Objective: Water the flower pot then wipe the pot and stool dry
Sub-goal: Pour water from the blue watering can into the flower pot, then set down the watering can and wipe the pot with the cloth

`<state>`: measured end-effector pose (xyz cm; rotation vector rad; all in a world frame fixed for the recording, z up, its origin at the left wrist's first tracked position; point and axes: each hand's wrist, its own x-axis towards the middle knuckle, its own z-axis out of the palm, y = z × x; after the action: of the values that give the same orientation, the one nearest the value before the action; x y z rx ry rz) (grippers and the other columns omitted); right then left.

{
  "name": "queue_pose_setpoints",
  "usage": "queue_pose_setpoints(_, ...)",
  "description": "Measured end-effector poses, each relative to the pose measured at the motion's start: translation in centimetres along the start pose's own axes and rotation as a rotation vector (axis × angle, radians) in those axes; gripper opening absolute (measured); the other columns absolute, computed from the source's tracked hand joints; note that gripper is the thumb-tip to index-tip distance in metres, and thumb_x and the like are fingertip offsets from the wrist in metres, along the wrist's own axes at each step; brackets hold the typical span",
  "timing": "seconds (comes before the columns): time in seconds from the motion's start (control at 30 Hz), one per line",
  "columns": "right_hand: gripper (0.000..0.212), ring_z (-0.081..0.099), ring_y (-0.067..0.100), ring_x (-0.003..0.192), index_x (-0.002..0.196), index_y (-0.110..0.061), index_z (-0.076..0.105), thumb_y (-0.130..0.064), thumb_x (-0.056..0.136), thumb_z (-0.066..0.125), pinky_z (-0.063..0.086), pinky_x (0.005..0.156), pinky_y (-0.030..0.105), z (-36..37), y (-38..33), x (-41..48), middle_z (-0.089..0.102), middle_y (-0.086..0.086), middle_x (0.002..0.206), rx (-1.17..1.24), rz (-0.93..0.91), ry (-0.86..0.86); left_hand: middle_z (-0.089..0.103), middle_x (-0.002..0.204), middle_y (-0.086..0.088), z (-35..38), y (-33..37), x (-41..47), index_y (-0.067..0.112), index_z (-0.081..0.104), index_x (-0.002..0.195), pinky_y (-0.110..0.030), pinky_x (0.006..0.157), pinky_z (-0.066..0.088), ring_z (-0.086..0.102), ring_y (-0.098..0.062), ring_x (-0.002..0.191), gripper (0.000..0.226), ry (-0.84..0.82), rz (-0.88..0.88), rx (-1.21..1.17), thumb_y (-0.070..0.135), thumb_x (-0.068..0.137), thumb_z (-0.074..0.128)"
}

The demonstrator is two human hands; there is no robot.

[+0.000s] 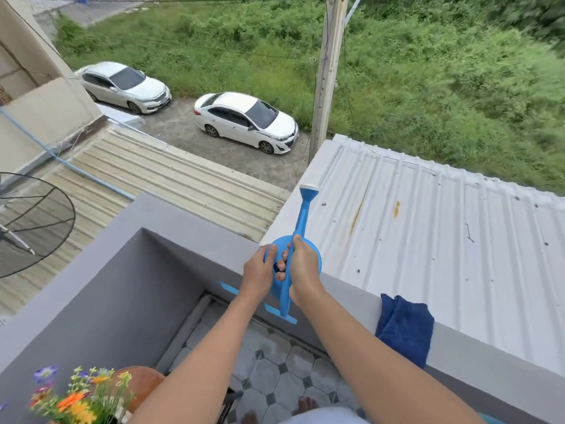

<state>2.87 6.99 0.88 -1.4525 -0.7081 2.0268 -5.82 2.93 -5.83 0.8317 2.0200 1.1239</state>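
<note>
I have the blue watering can (301, 223) in both hands, up on the flat top of the grey balcony wall (195, 221), near the corner where the wall turns. It is hard moulded plastic, stiff and smooth, so it will not give under my grip but could slide if wet. I cannot see inside it, so I judge its weight by guess: if it is full, most of the load sits in the round body, and the long spout with its white rose will tip it forward as I swing it. The strap handle running over the top and down the back is the right place to take it.

My right hand (305, 269) is closed around that handle, fingers curled under it and thumb pointing up along it toward the spout. My left hand (260, 270) steadies the rim of the body, thumb laid on the edge and the other fingers bent loosely against the side. Both forearms reach out straight and nearly level from me.

The flowers (81, 396) and the brown stool (143, 381) under them are low at my left, well apart from the can. The dark blue cloth (405, 327) lies draped over the wall top to my right.
</note>
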Motion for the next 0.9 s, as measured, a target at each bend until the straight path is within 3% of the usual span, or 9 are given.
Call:
queue_pose_setpoints(0.3, 0.030, 0.041, 0.013, 0.046, 0.100, -0.010, 0.053, -0.038, 0.106, 0.044, 0.034, 0.041, 0.026, 0.9, 0.8, 0.2, 0.046, 0.002, 0.061, 0.086, -0.014, 0.071, 0.060, 0.070, 0.008, -0.9, -0.2, 1.0, 0.027, 0.061, 0.092, -0.020, 0.058, 0.040, 0.053, -0.007, 0.061, 0.042, -0.115, 0.036, 0.075, 0.057, 0.095, 0.031)
queue_pose_setpoints(0.43, 0.032, 0.050, 0.016, 0.052, 0.100, -0.008, 0.057, -0.038, 0.105, 0.045, 0.045, 0.055, 0.029, 0.3, 0.7, -0.3, 0.052, 0.002, 0.060, 0.009, -0.053, 0.062, 0.064, 0.078, 0.006, -1.4, -0.2, 1.1, 0.026, 0.060, 0.095, -0.023, 0.063, 0.041, 0.058, -0.012, 0.072, 0.044, -0.157, 0.036, 0.127, 0.059, 0.095, 0.030)
queue_pose_setpoints(0.57, 0.032, 0.062, 0.017, 0.069, 0.099, -0.011, 0.060, -0.038, 0.105, 0.045, 0.049, 0.063, 0.027, -2.1, -0.4, -1.1, 0.063, 0.002, 0.080, -0.298, -0.158, 0.071, 0.065, 0.103, 0.007, -1.6, 2.2, 0.5, 0.023, 0.060, 0.113, -0.026, 0.084, 0.046, 0.060, -0.013, 0.101, 0.038, -0.005, 0.051, 0.092, 0.050, 0.095, 0.039)
queue_pose_setpoints(0.63, 0.026, 0.065, 0.014, 0.071, 0.107, -0.014, 0.062, -0.036, 0.103, 0.048, 0.051, 0.062, 0.027, -3.9, -1.1, -1.3, 0.067, 0.002, 0.091, -0.349, -0.232, 0.106, 0.063, 0.107, 0.010, -1.7, 5.0, -0.3, 0.025, 0.059, 0.112, -0.025, 0.091, 0.045, 0.057, -0.007, 0.104, 0.031, 0.126, 0.145, 0.031, 0.045, 0.097, 0.041)
queue_pose_setpoints(0.73, 0.015, 0.065, 0.013, 0.071, 0.105, -0.018, 0.062, -0.028, 0.101, 0.052, 0.050, 0.060, 0.027, -7.1, -1.8, -1.6, 0.069, 0.005, 0.098, -0.364, -0.316, 0.162, 0.063, 0.101, 0.011, -0.6, 9.5, -2.2, 0.025, 0.059, 0.104, -0.021, 0.086, 0.045, 0.057, -0.005, 0.098, 0.022, 0.228, 0.371, 0.000, 0.039, 0.097, 0.044)
queue_pose_setpoints(0.8, 0.012, 0.064, 0.014, 0.070, 0.101, -0.016, 0.062, -0.023, 0.100, 0.053, 0.049, 0.060, 0.029, -9.6, -2.2, -1.7, 0.068, 0.006, 0.095, -0.345, -0.343, 0.210, 0.065, 0.096, 0.010, 1.5, 11.5, -3.7, 0.021, 0.061, 0.102, -0.019, 0.080, 0.046, 0.059, -0.005, 0.094, 0.023, 0.166, 0.446, -0.045, 0.038, 0.096, 0.046)
queue_pose_setpoints(0.9, 0.011, 0.063, 0.016, 0.070, 0.102, -0.013, 0.062, -0.018, 0.099, 0.053, 0.048, 0.059, 0.029, -13.7, -2.0, -1.4, 0.067, 0.005, 0.091, -0.325, -0.342, 0.289, 0.066, 0.091, 0.011, 6.1, 12.1, -5.5, 0.021, 0.062, 0.097, -0.012, 0.073, 0.044, 0.059, -0.002, 0.089, 0.022, -0.024, 0.408, -0.084, 0.038, 0.096, 0.048)
